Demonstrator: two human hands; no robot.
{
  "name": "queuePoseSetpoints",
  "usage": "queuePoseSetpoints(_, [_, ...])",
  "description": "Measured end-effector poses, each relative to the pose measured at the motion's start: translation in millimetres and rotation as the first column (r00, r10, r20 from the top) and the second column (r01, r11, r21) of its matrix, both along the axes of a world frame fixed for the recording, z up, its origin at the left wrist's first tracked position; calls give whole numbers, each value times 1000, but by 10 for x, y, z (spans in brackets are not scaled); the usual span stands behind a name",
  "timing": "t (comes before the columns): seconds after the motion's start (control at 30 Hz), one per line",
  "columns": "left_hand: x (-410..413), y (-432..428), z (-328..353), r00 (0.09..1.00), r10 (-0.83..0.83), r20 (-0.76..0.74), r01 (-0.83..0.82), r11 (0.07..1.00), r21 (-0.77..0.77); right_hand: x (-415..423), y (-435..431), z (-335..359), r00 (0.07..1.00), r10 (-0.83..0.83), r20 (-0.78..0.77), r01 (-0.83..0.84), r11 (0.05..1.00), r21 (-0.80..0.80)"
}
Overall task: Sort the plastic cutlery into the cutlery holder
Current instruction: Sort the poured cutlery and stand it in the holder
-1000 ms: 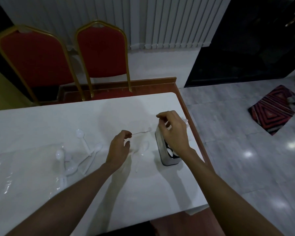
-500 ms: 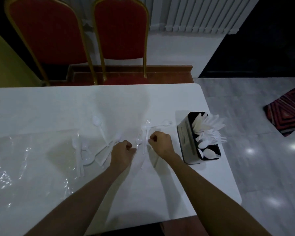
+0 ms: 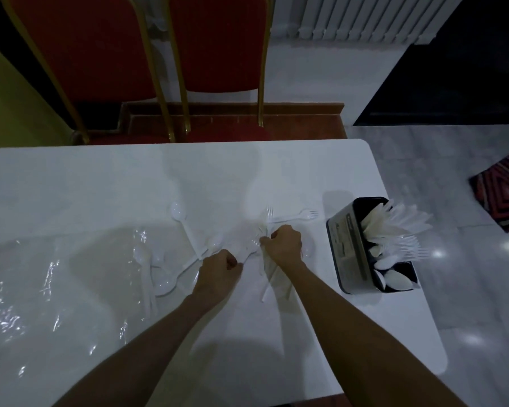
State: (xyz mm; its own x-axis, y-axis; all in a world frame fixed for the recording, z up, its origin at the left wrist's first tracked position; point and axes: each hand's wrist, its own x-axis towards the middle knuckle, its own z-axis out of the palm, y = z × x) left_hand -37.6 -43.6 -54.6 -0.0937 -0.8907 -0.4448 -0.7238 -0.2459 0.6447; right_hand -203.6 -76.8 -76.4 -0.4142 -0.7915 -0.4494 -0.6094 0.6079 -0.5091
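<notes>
Red chairs (image 3: 218, 45), striped rug (image 3: 504, 190)

A dining or function room is suggested: red-upholstered chairs with gold metal frames (image 3: 80, 48) are set behind a glossy white desk (image 3: 100, 177), on polished grey floor tiles (image 3: 467, 289), near white vertical blinds (image 3: 365, 16).
</notes>
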Motion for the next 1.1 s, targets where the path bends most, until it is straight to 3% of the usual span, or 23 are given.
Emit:
queuePoseSetpoints(0.23, [263, -66, 24, 963, 252, -95, -264, 952, -157, -8, 39, 102, 999, 17, 50, -19, 999, 32])
queuePoseSetpoints(0.4, [92, -229, 89, 945, 283, -161, -310, 935, -175, 59, 39, 104, 995, 69, 70, -76, 991, 106])
queuePoseSetpoints(0.6, [-235, -495, 159, 919, 341, -196, -374, 912, -166, -162, 87, 350, 963, 74, 260, -97, 992, 77])
queuePoseSetpoints(0.7, [-404, -650, 169, 940, 280, -195, -315, 932, -177, -301, 128, 362, 960, -50, 277, 57, 998, -16])
queuePoseSetpoints(0.8, [-657, -783, 166, 973, 107, -202, -146, 971, -187, -438, 163, 334, 951, -237, 200, 258, 962, -87])
queuePoseSetpoints(0.93, [-1009, -827, 86, 982, -83, -169, 58, 987, -150, -518, 230, 310, 925, -335, 181, 357, 928, -107])
queuePoseSetpoints(1.1, [-1181, -734, -8, 964, -241, 114, 258, 950, -177, -550, 285, 319, 906, -371, 204, 397, 912, -107])
